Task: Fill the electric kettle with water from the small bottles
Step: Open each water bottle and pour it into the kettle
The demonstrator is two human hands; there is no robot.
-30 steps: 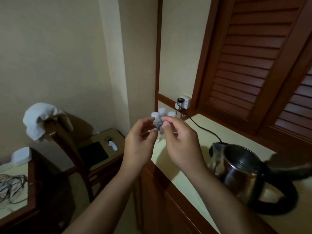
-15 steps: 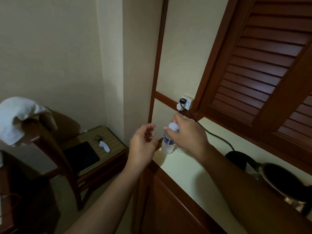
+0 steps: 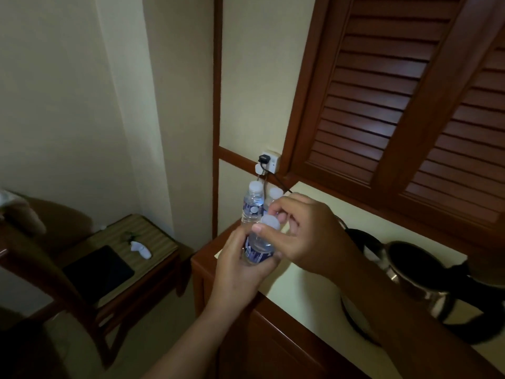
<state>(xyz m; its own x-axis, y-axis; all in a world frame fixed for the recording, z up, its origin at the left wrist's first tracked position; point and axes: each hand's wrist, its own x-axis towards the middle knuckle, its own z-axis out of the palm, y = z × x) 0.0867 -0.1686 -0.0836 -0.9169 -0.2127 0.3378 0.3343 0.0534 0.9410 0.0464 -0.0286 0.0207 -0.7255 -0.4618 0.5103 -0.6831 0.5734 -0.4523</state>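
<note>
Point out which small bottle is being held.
The nearest bottle: the left hand grips its body and the right hand pinches its white cap. Behind it, the labelled bottle and the half-hidden bottle stand on the counter.

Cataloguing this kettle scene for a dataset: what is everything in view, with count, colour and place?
held bottle: 1, clear, blue label, above counter edge
cap: 1, white, on held bottle
standing bottles: 2, clear, white caps, counter's far corner
kettle: 1, steel and black, counter right
counter: 1, cream top, brown front
socket: 1, white, black plug, wall above bottles
shutters: 1 set, brown, upper right
side table: 1, wooden, left
pad: 1, dark, on side table
chair: 1, dark wood, lower left
left hand: grips held bottle's body
right hand: pinches cap
</note>
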